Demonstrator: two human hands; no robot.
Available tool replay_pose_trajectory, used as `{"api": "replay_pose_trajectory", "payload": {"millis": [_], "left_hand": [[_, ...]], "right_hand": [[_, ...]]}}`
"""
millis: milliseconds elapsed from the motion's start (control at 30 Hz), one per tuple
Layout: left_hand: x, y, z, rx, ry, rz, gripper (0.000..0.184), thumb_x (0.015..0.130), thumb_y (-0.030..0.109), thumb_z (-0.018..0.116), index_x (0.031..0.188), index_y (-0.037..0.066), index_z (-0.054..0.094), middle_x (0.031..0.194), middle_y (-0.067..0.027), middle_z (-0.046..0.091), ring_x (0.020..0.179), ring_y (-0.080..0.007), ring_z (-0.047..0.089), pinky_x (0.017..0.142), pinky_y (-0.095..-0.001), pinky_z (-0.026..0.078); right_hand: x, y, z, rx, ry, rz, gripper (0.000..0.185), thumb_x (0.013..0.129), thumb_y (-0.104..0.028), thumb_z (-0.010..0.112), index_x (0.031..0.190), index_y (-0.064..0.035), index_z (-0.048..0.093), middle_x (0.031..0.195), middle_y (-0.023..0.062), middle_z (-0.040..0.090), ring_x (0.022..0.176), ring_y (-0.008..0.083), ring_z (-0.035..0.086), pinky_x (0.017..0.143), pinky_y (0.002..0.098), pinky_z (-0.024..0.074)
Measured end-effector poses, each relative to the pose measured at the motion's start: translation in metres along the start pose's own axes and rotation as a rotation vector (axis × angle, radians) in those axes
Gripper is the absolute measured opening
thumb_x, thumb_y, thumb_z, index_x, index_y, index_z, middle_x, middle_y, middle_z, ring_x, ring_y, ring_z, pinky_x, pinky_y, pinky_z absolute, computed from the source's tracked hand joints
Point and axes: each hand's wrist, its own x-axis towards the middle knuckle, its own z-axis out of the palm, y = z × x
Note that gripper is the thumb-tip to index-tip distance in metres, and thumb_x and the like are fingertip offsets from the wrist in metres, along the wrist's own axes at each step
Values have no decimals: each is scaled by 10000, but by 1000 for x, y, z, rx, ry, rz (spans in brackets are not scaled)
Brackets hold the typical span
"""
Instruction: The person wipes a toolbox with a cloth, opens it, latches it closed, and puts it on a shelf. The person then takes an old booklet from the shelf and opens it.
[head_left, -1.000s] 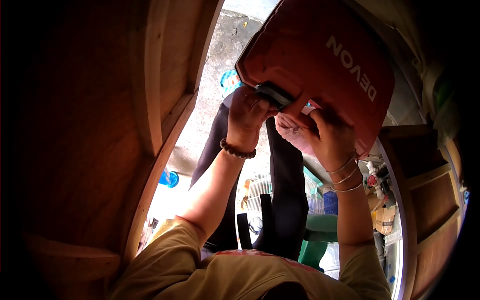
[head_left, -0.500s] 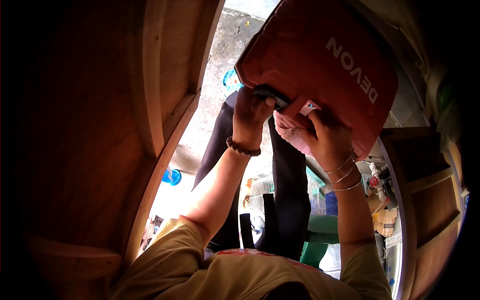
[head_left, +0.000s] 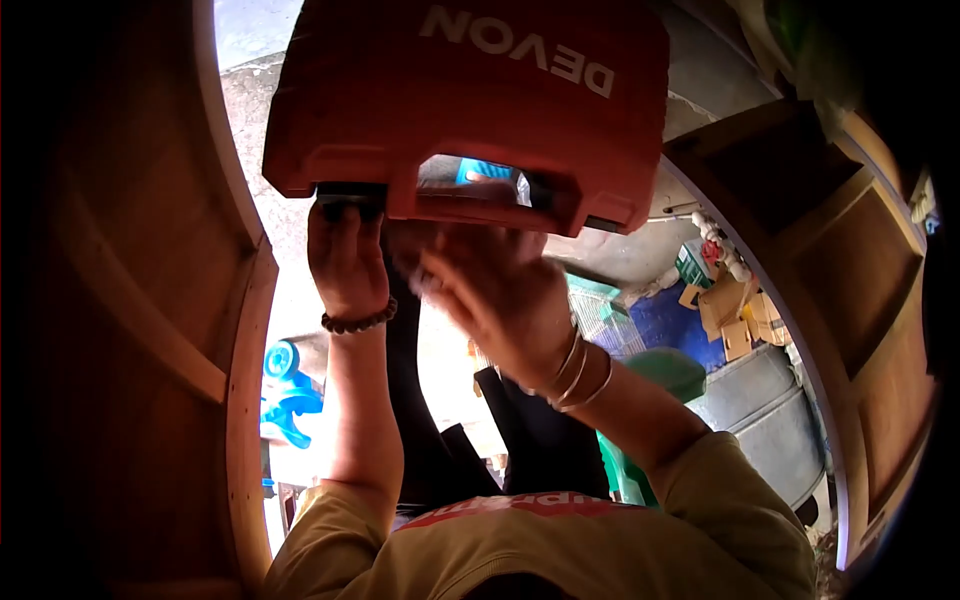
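Note:
A red tool case (head_left: 470, 100) with white DEVON lettering, upside down from my view, is in front of me at the top of the head view. My left hand (head_left: 347, 262), with a beaded bracelet, has its fingers closed at the black latch (head_left: 350, 190) on the case's near edge. Just below the case's handle (head_left: 480, 210) is my right hand (head_left: 510, 300), with thin bangles. Its fingers are smeared by motion, and whether they hold anything is hidden. A second latch (head_left: 603, 224) sits farther right on the same edge.
Wooden frame panels stand close on the left (head_left: 245, 400) and right (head_left: 850, 290). A green stool (head_left: 660, 375) is beside my legs. Cardboard boxes (head_left: 735, 310) and a grey container (head_left: 765, 405) lie at right; a blue plastic object (head_left: 290, 395) lies at left.
The case has shifted left in view and turned more level, showing its handle opening. The pink cloth seen at my right hand has left view. My right hand has moved left and down.

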Motion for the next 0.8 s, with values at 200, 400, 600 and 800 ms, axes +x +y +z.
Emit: {"api": "replay_pose_trajectory", "payload": {"millis": [200,400,600,800], "left_hand": [[3,0,2,7,-3,15,279,826,105,472,1099,62,430,992,-59,563,887,-150,544,811,-324,422],[7,-2,-12,-100,-135,13,315,822,52,448,1131,27,393,1025,-75,545,941,-169,529,842,-343,402],[6,-9,-21,-150,-86,-25,352,788,29,486,1129,32,398,941,-60,566,884,-159,546,830,-351,419],[3,2,4,-308,-86,-49,354,786,87,485,1122,9,405,1061,-88,519,942,-201,515,859,-344,389]], "right_hand": [[-53,9,-11,309,-566,-14,220,736,-193,574,930,-105,520,789,76,605,696,215,601,561,298,487],[-85,93,4,588,-399,677,321,696,-58,622,995,-22,512,864,64,584,742,106,560,669,225,463],[-91,149,-10,1115,109,830,430,807,-279,510,1128,-2,437,957,53,543,902,119,476,795,246,385],[-81,172,-15,1157,159,912,401,813,-295,527,1101,-23,464,962,-10,492,845,83,430,786,215,360]]}}
